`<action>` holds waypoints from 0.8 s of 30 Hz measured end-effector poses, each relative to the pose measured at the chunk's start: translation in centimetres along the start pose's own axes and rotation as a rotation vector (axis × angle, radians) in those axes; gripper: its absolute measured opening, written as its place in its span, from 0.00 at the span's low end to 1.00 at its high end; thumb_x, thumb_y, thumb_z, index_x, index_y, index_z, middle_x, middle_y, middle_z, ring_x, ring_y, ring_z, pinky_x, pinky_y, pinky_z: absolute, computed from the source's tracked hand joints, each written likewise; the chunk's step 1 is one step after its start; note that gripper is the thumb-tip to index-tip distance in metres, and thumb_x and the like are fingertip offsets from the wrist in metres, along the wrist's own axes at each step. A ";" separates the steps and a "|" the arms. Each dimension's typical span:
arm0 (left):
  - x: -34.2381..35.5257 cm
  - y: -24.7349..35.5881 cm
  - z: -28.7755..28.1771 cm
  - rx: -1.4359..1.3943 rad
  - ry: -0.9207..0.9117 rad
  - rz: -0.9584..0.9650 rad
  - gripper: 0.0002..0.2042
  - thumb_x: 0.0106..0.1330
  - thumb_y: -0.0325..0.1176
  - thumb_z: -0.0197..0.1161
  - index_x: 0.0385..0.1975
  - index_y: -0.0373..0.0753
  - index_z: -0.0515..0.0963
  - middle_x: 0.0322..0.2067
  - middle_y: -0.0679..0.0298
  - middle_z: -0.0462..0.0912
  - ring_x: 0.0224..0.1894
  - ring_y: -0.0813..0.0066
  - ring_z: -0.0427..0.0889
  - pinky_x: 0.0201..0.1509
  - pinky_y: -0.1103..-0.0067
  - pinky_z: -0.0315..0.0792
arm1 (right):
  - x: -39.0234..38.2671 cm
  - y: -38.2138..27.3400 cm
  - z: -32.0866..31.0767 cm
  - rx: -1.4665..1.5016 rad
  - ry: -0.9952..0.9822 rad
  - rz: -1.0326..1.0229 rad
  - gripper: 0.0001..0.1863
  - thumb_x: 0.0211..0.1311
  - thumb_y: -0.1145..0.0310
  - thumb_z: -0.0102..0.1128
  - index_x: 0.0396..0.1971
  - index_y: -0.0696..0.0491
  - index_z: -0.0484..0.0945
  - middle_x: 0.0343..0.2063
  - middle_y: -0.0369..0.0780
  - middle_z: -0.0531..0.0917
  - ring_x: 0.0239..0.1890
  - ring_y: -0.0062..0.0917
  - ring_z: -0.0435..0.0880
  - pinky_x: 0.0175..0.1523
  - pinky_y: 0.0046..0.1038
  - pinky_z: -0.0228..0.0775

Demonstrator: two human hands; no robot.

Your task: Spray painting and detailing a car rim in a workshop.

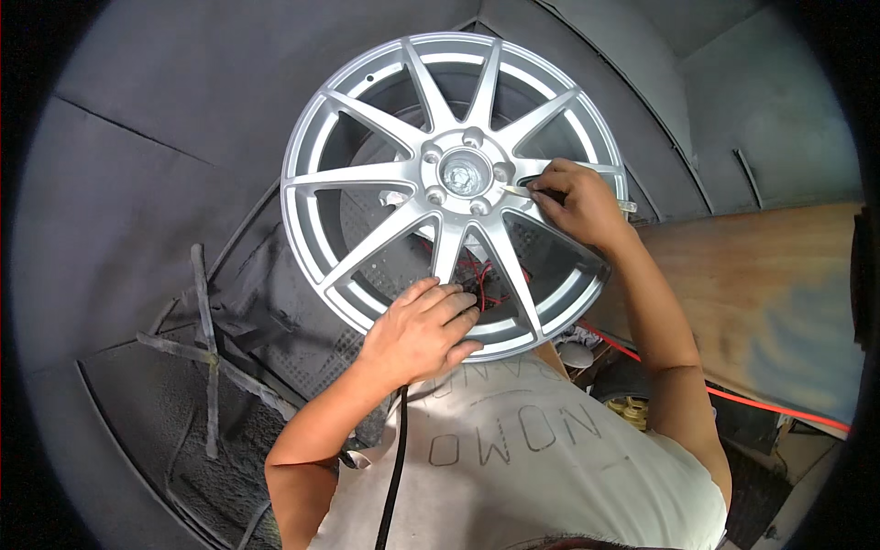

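A silver multi-spoke alloy wheel lies face up before me, its round hub with lug holes near the middle. My right hand pinches a small knife, its pale pointed blade reaching the hub face beside a lug hole. The knife's back end sticks out past the hand on the right, over the rim. On the near side of the wheel, my left hand lies over the rim and the foot of a spoke. Its fingers are stretched out and the thumb is apart; it holds nothing loose.
A grey-coated crossed metal stand is at left. Dark coated panels surround the wheel. A brown board stands at right, with a red hose in front of it. A black cord hangs over my light shirt.
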State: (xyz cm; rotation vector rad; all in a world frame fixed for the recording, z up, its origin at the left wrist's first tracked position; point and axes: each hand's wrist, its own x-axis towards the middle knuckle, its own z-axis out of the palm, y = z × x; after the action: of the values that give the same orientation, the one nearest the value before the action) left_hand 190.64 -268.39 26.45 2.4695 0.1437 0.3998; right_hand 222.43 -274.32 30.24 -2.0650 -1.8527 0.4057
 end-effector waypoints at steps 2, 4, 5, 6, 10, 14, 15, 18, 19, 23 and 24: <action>0.1 -0.1 -0.1 -0.009 0.005 0.009 0.18 0.58 0.46 0.72 0.43 0.41 0.85 0.51 0.63 0.83 0.57 0.65 0.80 0.66 0.64 0.70 | 0.0 0.1 0.2 0.004 0.010 0.039 0.08 0.55 0.76 0.68 0.36 0.58 0.86 0.33 0.44 0.83 0.34 0.40 0.84 0.40 0.35 0.75; 0.1 -0.2 -0.2 -0.025 -0.007 0.012 0.18 0.58 0.46 0.72 0.42 0.41 0.85 0.51 0.63 0.83 0.57 0.65 0.80 0.66 0.63 0.70 | -0.2 0.1 0.3 0.005 0.022 0.067 0.07 0.56 0.75 0.68 0.36 0.58 0.86 0.33 0.44 0.83 0.34 0.41 0.84 0.40 0.36 0.75; 0.2 -0.2 -0.2 -0.027 -0.010 0.012 0.18 0.58 0.46 0.72 0.42 0.41 0.85 0.51 0.63 0.83 0.57 0.65 0.80 0.66 0.63 0.70 | -0.3 0.1 0.2 0.002 0.016 0.085 0.07 0.56 0.75 0.68 0.36 0.58 0.86 0.33 0.44 0.83 0.34 0.41 0.84 0.40 0.36 0.75; 0.3 -0.3 -0.2 -0.028 -0.013 0.017 0.18 0.58 0.46 0.72 0.42 0.41 0.85 0.51 0.63 0.83 0.57 0.65 0.80 0.66 0.63 0.70 | -0.4 0.1 0.1 -0.002 0.005 0.093 0.07 0.56 0.75 0.68 0.36 0.57 0.86 0.33 0.44 0.83 0.34 0.41 0.84 0.40 0.36 0.75; 0.4 -0.2 -0.3 -0.024 -0.019 -0.011 0.18 0.58 0.46 0.72 0.42 0.41 0.85 0.50 0.64 0.84 0.57 0.66 0.80 0.67 0.63 0.70 | -1.0 -0.2 -0.5 -0.028 -0.010 0.050 0.08 0.56 0.73 0.69 0.36 0.57 0.86 0.34 0.43 0.83 0.35 0.41 0.84 0.41 0.36 0.76; 0.4 -0.2 -0.1 -0.019 -0.017 -0.030 0.18 0.58 0.46 0.72 0.42 0.41 0.85 0.50 0.64 0.84 0.57 0.66 0.80 0.67 0.64 0.69 | -1.5 -0.5 -0.5 -0.053 -0.067 0.120 0.09 0.58 0.70 0.67 0.39 0.55 0.86 0.38 0.42 0.83 0.40 0.43 0.85 0.46 0.40 0.78; 0.3 -0.2 0.0 -0.019 -0.010 -0.026 0.18 0.58 0.46 0.72 0.42 0.41 0.85 0.50 0.64 0.84 0.57 0.66 0.80 0.67 0.64 0.69 | -1.5 -0.6 -0.5 -0.063 -0.049 0.125 0.09 0.58 0.70 0.67 0.38 0.55 0.86 0.38 0.43 0.83 0.40 0.43 0.85 0.45 0.40 0.78; 0.2 -0.4 0.1 -0.018 0.008 -0.021 0.18 0.58 0.46 0.72 0.42 0.41 0.85 0.50 0.64 0.84 0.56 0.67 0.80 0.67 0.63 0.69 | -1.4 -0.8 -0.4 -0.046 -0.035 0.130 0.08 0.58 0.70 0.67 0.37 0.56 0.86 0.37 0.43 0.83 0.40 0.43 0.84 0.45 0.41 0.77; 0.2 -0.4 0.1 -0.019 0.002 -0.019 0.18 0.58 0.46 0.72 0.42 0.41 0.85 0.50 0.64 0.84 0.56 0.67 0.80 0.67 0.63 0.69 | -1.3 -0.9 -0.4 -0.024 -0.049 0.178 0.08 0.58 0.70 0.67 0.36 0.56 0.86 0.36 0.44 0.83 0.40 0.43 0.84 0.45 0.41 0.77; 0.1 -0.4 0.3 0.001 -0.006 -0.001 0.18 0.57 0.46 0.72 0.42 0.41 0.85 0.50 0.65 0.84 0.55 0.67 0.81 0.67 0.63 0.70 | -1.3 -1.4 -0.2 0.010 0.048 0.100 0.07 0.58 0.70 0.67 0.35 0.56 0.86 0.36 0.44 0.83 0.39 0.44 0.84 0.45 0.41 0.77; 0.1 -0.2 0.4 0.002 -0.005 0.007 0.18 0.57 0.46 0.72 0.42 0.41 0.85 0.50 0.65 0.84 0.55 0.67 0.81 0.67 0.63 0.70 | -1.5 -1.5 0.0 -0.018 0.031 0.149 0.07 0.58 0.70 0.67 0.35 0.56 0.86 0.36 0.44 0.83 0.39 0.44 0.84 0.45 0.41 0.77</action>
State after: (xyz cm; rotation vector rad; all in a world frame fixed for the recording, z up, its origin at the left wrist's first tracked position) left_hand 190.87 -268.43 26.02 2.4737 0.1337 0.3960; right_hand 220.94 -275.67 30.89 -2.2159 -1.6972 0.3933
